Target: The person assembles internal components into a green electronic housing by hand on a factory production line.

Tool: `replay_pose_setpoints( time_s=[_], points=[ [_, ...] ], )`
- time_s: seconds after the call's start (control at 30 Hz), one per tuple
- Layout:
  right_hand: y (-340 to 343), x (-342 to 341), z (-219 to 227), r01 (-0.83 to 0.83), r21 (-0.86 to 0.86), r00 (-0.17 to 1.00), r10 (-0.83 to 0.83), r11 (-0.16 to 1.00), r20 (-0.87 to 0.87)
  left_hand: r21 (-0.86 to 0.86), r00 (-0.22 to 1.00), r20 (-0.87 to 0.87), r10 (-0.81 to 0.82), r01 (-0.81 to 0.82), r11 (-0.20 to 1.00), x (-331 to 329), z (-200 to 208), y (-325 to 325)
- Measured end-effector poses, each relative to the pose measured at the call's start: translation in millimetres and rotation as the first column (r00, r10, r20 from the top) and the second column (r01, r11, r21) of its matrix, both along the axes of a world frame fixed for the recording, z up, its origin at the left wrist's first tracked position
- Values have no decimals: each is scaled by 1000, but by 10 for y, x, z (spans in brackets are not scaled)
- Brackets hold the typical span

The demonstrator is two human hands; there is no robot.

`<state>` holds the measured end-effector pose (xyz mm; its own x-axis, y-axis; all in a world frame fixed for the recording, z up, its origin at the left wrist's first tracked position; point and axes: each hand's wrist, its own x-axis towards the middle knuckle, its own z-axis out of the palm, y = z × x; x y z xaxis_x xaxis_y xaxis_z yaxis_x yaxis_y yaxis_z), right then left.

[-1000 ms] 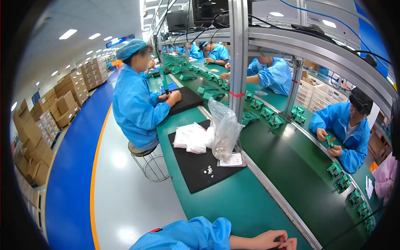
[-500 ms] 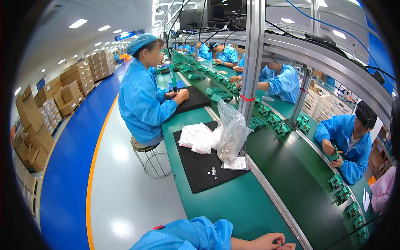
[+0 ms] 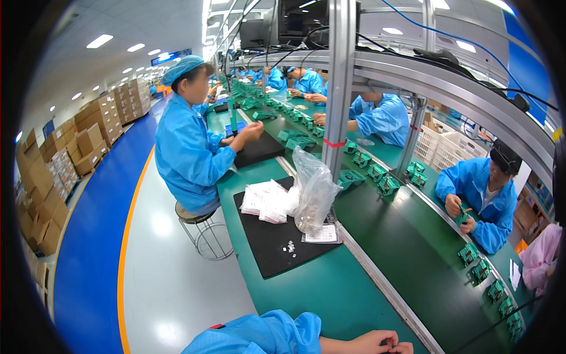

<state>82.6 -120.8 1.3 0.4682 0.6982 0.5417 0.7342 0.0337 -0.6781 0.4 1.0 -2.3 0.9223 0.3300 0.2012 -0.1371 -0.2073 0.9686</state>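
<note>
The left hand [image 3: 370,343] curls loosely at the near end of the bench [image 3: 339,292]; on that black mat [image 3: 262,248], white packets [image 3: 265,202] lie toward the far left corner, a clear bag [image 3: 311,197] along the right edge.

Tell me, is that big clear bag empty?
Not empty: the clear bag has small bits showing in its bottom; the top is crumpled.

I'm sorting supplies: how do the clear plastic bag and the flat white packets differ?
The clear plastic bag rises tall; the flat white packets lie low in a pile. The bag is see-through; the packets look white. Both rest on the flat black mat.
</note>
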Motion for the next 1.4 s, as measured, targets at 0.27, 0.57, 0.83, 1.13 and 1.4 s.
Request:
replay_pose_setpoints(
  time_s=[0.27, 0.57, 0.83, 1.13, 1.4],
  points=[
    [-12, 38, 18, -13, 25, 998, 14, 1000, -63, -20, 999, -27, -32, 31, 999, 14, 25, -15],
    [20, 33, -12, 19, 72, 999, -20, 997, 24, 20, 988, -50, -145, 146, 989, 35, -160, 37],
    [-3, 45, -35, 60, 82, 996, -54, 995, -70, 160, 983, -44, -179, 184, 970, 101, -87, 117],
    [63, -125, -64, 79, 72, 890, -38, 994, -454, 903, 693, 126, 709, -377, 208, 897, 583, 2904],
    [140, -113, -98, -21, -78, 909, -14, 997, -417, 936, 374, -15, 927, -320, 144, 776, -125, 4193]
  ],
)
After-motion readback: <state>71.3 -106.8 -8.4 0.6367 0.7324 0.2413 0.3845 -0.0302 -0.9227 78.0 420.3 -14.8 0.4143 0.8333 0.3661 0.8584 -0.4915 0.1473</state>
